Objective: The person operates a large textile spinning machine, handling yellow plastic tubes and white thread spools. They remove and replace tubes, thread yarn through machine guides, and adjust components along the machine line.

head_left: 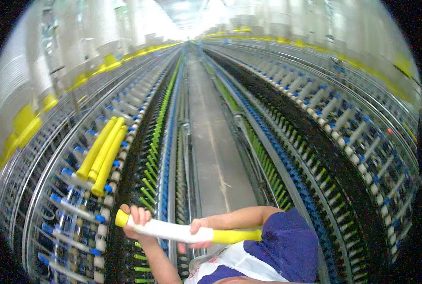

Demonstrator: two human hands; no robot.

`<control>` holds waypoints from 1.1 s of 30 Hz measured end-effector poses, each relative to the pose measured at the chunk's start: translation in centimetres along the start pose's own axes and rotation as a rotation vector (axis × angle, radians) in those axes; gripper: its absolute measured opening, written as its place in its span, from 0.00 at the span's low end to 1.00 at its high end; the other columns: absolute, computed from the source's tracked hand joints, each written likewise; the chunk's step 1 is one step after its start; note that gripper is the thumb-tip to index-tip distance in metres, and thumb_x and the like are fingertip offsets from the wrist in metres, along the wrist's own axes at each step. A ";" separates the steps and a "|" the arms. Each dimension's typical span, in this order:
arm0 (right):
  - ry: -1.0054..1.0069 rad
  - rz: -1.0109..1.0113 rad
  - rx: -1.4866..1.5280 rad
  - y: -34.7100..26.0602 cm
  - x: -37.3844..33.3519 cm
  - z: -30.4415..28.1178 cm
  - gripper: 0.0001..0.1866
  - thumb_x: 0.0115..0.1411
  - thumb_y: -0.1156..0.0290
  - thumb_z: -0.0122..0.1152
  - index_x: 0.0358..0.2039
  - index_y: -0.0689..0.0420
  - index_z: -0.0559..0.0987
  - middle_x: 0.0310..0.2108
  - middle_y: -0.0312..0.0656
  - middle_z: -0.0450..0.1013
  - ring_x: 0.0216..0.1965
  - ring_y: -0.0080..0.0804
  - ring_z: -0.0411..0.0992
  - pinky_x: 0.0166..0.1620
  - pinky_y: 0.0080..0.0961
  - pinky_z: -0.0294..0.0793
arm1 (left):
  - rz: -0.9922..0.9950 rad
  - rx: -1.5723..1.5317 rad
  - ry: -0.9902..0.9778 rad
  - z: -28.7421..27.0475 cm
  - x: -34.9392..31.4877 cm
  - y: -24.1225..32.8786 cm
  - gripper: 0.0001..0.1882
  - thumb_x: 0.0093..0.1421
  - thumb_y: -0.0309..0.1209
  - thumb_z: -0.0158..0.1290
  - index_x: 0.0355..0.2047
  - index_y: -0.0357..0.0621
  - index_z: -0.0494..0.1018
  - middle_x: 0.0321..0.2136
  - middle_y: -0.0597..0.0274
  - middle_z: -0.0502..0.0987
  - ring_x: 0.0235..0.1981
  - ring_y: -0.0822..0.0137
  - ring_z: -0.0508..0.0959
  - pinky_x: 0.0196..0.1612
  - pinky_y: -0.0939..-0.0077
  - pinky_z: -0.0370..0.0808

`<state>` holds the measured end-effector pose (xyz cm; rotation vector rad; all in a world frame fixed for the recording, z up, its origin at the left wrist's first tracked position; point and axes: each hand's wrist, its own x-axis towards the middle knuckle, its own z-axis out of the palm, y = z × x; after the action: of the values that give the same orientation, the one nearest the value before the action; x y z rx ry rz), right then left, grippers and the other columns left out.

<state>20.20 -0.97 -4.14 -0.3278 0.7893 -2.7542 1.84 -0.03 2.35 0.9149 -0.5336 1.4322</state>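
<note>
A long yellow bobbin [237,236] partly wound with white yarn lies nearly level in front of my body. My left hand [137,218] is closed round it near its left end, where a short yellow tip sticks out. On the white winding, toward the middle, my right hand [197,235] is closed as well. The bobbin's bare yellow right end reaches across to my blue sleeve. Up and to the left, yellow tubes [100,154] without visible yarn lie side by side on top of the machine frame.
Spinning frames line both sides of a long grey aisle floor [206,142]. Rows of green spindles [149,182] stand along the left machine, and more green spindles [268,175] along the right one. Large white bobbins [36,57] hang overhead, blurred.
</note>
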 end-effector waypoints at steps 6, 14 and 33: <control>0.373 -0.171 -0.514 -0.2 -0.3 -0.1 0.32 0.46 0.49 0.68 0.42 0.61 0.72 0.27 0.41 0.74 0.27 0.40 0.74 0.31 0.33 0.75 | 0.014 0.158 0.441 -0.4 -0.9 -1.4 0.27 0.51 0.31 0.60 0.48 0.44 0.60 0.24 0.64 0.67 0.22 0.69 0.69 0.33 0.73 0.67; 0.133 -0.231 -0.153 0.2 -1.1 0.4 0.27 0.48 0.58 0.66 0.40 0.67 0.70 0.19 0.46 0.71 0.20 0.31 0.72 0.21 0.27 0.73 | -0.146 -0.149 0.249 -0.9 0.1 -3.2 0.19 0.55 0.31 0.56 0.42 0.43 0.60 0.23 0.64 0.65 0.24 0.68 0.68 0.31 0.75 0.67; 0.314 -1.499 -0.875 -8.5 -4.6 13.4 0.32 0.49 0.59 0.63 0.50 0.62 0.62 0.24 0.42 0.66 0.21 0.34 0.68 0.25 0.31 0.69 | -1.153 0.498 -0.220 -1.2 -4.0 -6.4 0.31 0.42 0.32 0.66 0.46 0.39 0.66 0.27 0.67 0.75 0.28 0.69 0.75 0.38 0.74 0.73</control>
<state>26.82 0.91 10.88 -0.9639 2.7340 -3.4146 7.36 -0.79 -2.86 1.4486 0.2395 0.3900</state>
